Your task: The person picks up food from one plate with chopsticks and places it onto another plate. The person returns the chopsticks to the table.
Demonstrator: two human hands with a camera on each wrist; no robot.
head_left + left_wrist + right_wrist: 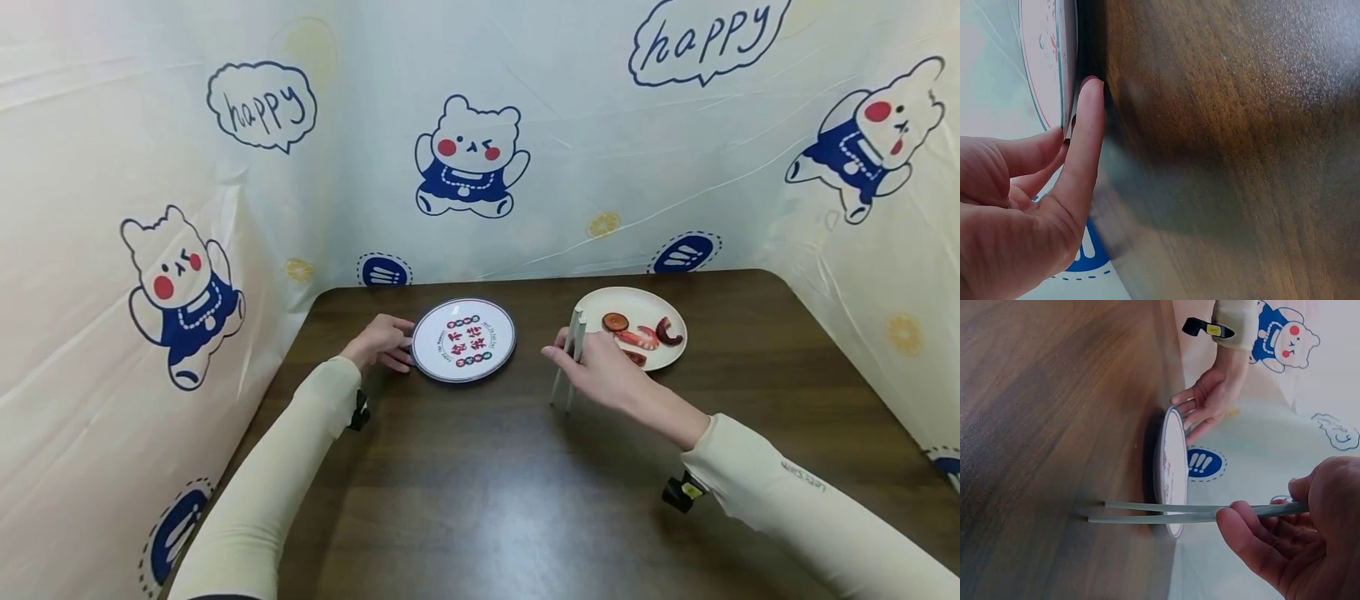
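Note:
A round white plate (435,354) with a blue rim and red lettering lies on the table near its back edge. At its left rim my left hand (382,342) pinches the edge, thumb (1032,152) at the rim and a finger (1085,119) reaching under it. My right hand (603,371) grips a pair of pale green chopsticks (1166,513), tips pointing down and slightly apart, with nothing between them. Behind that hand is a cream plate (600,302) holding a brown round slice (615,322), shrimp-like pieces (636,339) and a dark curved piece (667,332).
The dark wooden table (480,500) reaches toward me, its back edge just behind both plates. A printed curtain (555,208) with bears surrounds it at the back and sides. Each wrist wears a small black camera (682,492).

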